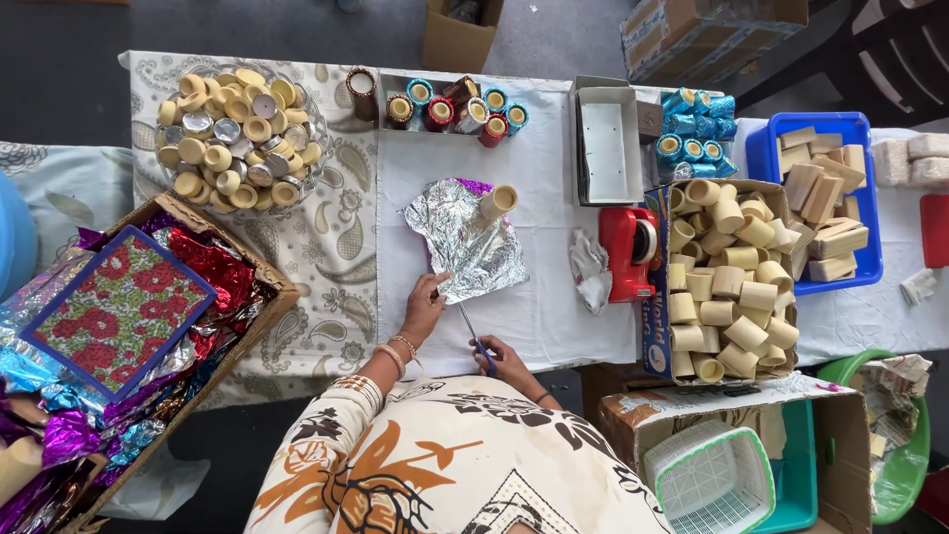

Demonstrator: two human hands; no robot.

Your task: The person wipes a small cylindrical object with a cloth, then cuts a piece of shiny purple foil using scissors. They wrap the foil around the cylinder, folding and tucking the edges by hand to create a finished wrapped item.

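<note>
Head view | left hand (427,302) pinning foil sheet (467,244) | right hand (504,358) gripping scissors (473,331)

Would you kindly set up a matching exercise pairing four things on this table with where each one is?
Things:
1. crinkled silver foil sheet
2. red tape dispenser
3. blue plastic tray of tan blocks
4. blue-handled scissors

Places:
A. far right
B. under the left hand
C. in the right hand
D. beside the cardboard box of beige tubes

Pairs: 1-B, 2-D, 3-A, 4-C
</note>
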